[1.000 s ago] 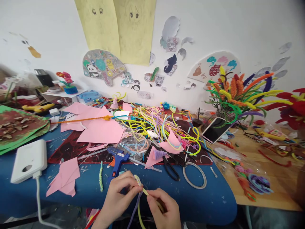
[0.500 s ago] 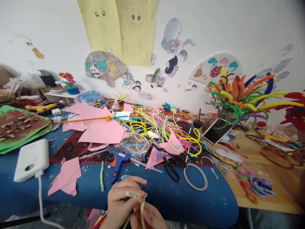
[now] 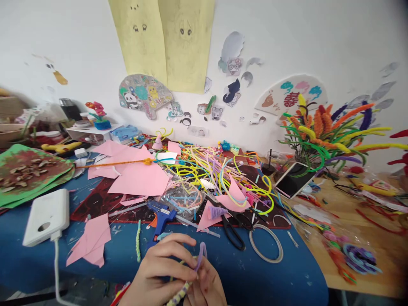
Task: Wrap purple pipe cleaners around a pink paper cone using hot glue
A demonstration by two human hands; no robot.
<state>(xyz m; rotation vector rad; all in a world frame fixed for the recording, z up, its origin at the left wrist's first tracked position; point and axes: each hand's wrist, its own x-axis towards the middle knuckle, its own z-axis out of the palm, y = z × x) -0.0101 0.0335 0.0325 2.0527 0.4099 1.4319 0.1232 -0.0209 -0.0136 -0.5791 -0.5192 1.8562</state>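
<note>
At the table's front edge my left hand [image 3: 162, 267] and my right hand [image 3: 208, 284] meet, fingers closed in a pinch. A twisted yellow-and-purple pipe cleaner [image 3: 179, 294] runs below the left fingers, and a purple pipe cleaner [image 3: 201, 255] bends up in a loop between the hands. Their joining point is partly hidden by my fingers. Just beyond the left hand lies a blue glue gun [image 3: 162, 219]. To its left is a short twisted yellow-green piece [image 3: 138, 241]. Black-handled scissors [image 3: 234, 234] and a purple wound cone [image 3: 217, 212] lie past the right hand.
Loose pipe cleaners [image 3: 204, 161] and pink sheets [image 3: 140, 178] cover the table's middle. A white power bank [image 3: 47, 216] with a cable is at left. On the right are a pale ring [image 3: 280, 253], a leaning phone [image 3: 291, 180] and pipe-cleaner flowers [image 3: 321, 123].
The purple loop now stands up between my hands, where a pale yellow strand showed before. The twisted piece has swung down below the left fingers. My view has shifted slightly left and up.
</note>
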